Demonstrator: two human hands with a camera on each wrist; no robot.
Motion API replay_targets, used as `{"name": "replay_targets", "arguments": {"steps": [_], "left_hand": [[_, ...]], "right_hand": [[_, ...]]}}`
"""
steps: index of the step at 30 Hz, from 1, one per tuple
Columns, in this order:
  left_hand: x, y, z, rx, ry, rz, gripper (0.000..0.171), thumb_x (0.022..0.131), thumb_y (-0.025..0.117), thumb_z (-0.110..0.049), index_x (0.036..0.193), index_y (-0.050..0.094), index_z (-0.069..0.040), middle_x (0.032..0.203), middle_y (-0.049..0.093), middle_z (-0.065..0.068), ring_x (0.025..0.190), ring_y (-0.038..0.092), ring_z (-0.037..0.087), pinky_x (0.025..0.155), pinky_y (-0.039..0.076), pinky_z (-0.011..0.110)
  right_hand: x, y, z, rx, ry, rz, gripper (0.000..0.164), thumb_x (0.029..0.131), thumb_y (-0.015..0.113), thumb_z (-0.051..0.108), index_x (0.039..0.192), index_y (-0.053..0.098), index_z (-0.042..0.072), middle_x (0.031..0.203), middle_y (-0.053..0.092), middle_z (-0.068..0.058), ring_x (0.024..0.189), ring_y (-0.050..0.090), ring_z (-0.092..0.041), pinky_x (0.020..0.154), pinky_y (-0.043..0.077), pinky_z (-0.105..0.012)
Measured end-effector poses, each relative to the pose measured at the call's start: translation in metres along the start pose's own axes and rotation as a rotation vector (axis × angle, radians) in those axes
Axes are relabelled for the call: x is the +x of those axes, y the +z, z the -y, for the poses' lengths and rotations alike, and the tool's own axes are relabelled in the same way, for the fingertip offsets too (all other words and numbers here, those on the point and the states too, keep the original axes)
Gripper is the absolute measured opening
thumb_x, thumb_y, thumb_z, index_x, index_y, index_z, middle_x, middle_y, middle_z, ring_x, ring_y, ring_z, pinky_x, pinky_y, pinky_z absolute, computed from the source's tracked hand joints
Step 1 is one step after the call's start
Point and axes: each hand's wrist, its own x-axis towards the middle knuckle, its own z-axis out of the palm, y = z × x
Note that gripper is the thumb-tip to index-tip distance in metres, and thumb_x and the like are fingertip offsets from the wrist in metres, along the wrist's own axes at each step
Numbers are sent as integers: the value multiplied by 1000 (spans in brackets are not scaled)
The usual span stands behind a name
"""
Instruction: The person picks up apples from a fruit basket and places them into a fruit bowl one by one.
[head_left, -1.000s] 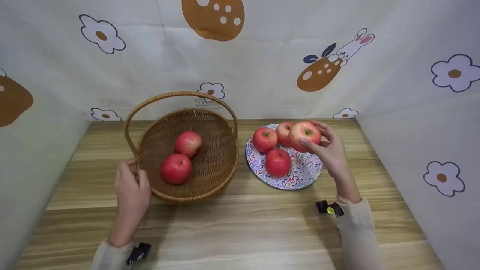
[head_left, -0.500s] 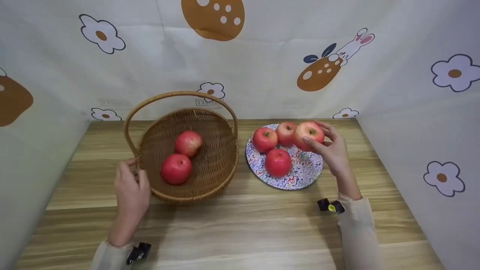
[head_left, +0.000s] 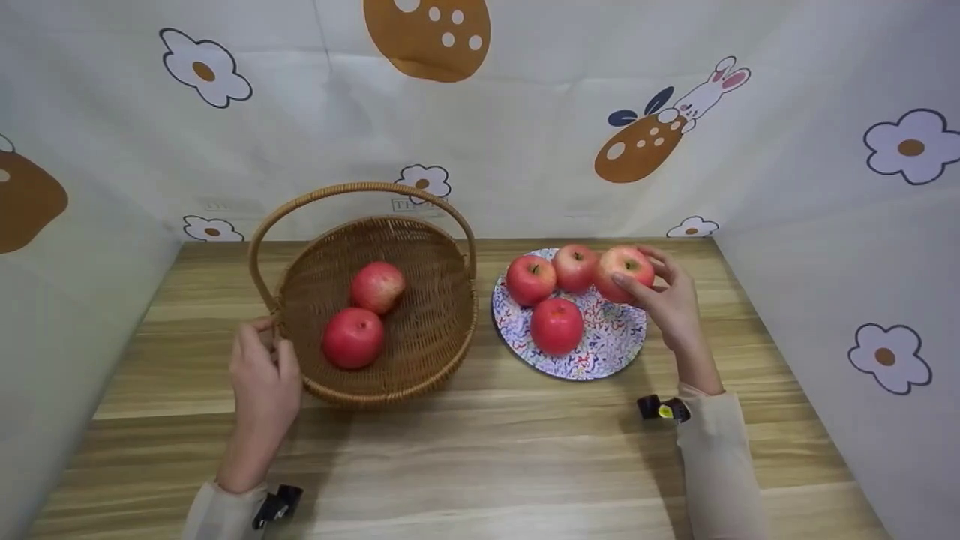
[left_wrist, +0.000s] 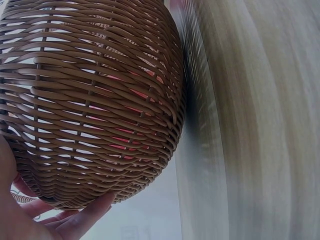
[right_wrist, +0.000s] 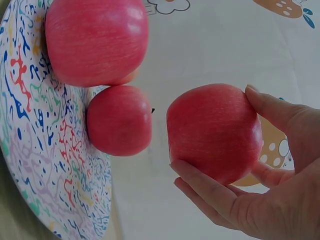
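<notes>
My left hand (head_left: 266,382) grips the left rim of a brown wicker basket (head_left: 427,337), close to the foot of its arched handle. In the left wrist view, the thumb and fingers lie around the woven wall (left_wrist: 90,100). Two red apples (head_left: 352,338) lie inside the basket. My right hand (head_left: 671,304) holds an apple (right_wrist: 215,132) between thumb and fingers, raised above the right back part of a speckled plate (head_left: 600,360). Several more apples, among them a front one (head_left: 556,327), sit on that plate. In the right wrist view, the held apple is apart from them.
Both basket and plate stand on a wood-grain table (head_left: 480,465). A printed cloth (head_left: 525,112) with flowers and a rabbit rises behind and at both sides. Small dark wrist devices (head_left: 664,409) sit at the cuffs.
The right hand has shifted slightly to the right with its apple, showing more of the apple behind it. The left hand and basket have stayed in place.
</notes>
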Motion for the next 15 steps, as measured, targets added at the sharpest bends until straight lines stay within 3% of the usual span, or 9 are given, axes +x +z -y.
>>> {"name": "replay_targets", "arguments": {"steps": [11,15], "left_hand": [[0,0,0,6,8,-5,26,98,45,5,119,55,16,113,62,30,85,57,31,69,39,15],[0,0,1,7,17,-11,26,97,45,5,119,56,16,109,61,29,84,57,31,70,40,17]], "right_hand": [[7,-3,-11,-18,86,-7,75,95,80,19,158,43,1,152,47,-27,113,59,-22,81,57,-16],[9,-3,-16,-16,84,-12,73,95,79,17,157,43,-1,150,47,-29,111,60,-21,80,57,-16]]}}
